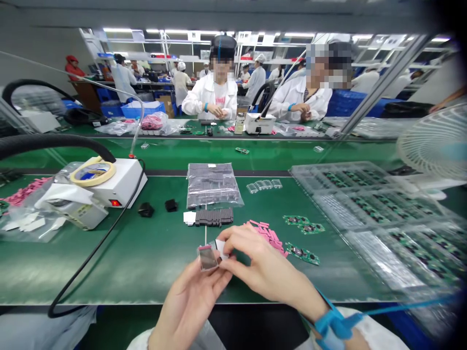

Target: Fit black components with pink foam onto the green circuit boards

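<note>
My left hand (189, 301) rises from the bottom edge and pinches a small flat grey part with a pink strip (207, 256) between thumb and fingers. My right hand (262, 265) curls over from the right, its fingertips pinching a small white piece (221, 248) right beside that part. A blue wrist strap (333, 323) is on my right wrist. Both hands hover over the near edge of the green mat (146, 253). A pile of pink strips (268, 233) lies just behind my right hand.
A row of dark parts (214, 216) and a bag of them (212, 184) lie ahead. Green circuit boards (302, 253) sit to the right, clear trays of boards (383, 214) further right, and a fan (434, 141). A white machine with a tape roll (109, 180) stands left. Two persons in white coats work opposite.
</note>
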Demonstrator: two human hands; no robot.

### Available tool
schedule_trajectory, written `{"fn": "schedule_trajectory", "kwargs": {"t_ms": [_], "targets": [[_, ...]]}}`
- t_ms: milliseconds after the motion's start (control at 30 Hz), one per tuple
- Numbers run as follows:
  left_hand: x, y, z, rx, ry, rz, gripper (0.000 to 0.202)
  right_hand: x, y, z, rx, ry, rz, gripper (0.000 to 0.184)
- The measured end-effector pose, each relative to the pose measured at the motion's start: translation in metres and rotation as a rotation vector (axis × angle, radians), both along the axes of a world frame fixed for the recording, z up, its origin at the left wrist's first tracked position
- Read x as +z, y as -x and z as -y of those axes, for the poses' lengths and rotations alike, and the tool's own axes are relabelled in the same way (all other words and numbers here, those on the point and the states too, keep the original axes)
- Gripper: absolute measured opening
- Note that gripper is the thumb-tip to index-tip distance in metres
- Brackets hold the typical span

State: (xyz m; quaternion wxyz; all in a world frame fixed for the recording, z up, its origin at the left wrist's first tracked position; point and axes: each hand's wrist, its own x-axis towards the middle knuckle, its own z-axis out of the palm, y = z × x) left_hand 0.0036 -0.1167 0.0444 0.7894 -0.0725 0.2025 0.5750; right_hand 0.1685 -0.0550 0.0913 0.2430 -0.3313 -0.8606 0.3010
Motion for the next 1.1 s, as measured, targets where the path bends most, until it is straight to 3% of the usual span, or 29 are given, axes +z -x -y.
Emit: {"fn": "schedule_trajectory", "kwargs": {"t_ms": [200, 467, 667, 733, 833, 900, 1000, 1100], "targets": [[0.002, -0.003, 0.0, 0.03, 0.094, -0.094, 0.039, -0.005, -0.001, 0.001, 0.058, -0.02, 0.015, 0.016], [0.005, -0.008, 0.001, 0.06, 0.154, -0.125, 0.038, -0.008, -0.004, -0.001, 0.081, -0.058, -0.023, 0.02], [0.001, -0.006, 0.006, 0.076, 0.18, -0.129, 0.039, -0.012, 0.0, 0.006, 0.062, -0.356, 0.038, 0.022], [0.0, -0.004, 0.012, 0.037, 0.133, -0.124, 0.035, -0.019, -0.002, 0.001, -0.01, -0.351, -0.012, 0.02], [-0.002, 0.001, 0.023, -0.049, 0.061, -0.101, 0.027, -0.035, -0.004, -0.009, -0.258, -0.301, -0.119, 0.02], [-0.004, 0.005, 0.028, -0.088, 0.031, -0.075, 0.022, -0.046, -0.003, -0.011, -0.353, -0.314, -0.145, 0.021], [-0.01, 0.011, 0.033, -0.091, 0.001, -0.032, 0.019, -0.058, 0.002, -0.005, -0.183, -0.306, -0.108, 0.019], [-0.013, 0.012, 0.032, -0.066, -0.003, -0.009, 0.02, -0.064, 0.005, 0.006, -0.029, -0.177, -0.139, 0.021]]}}
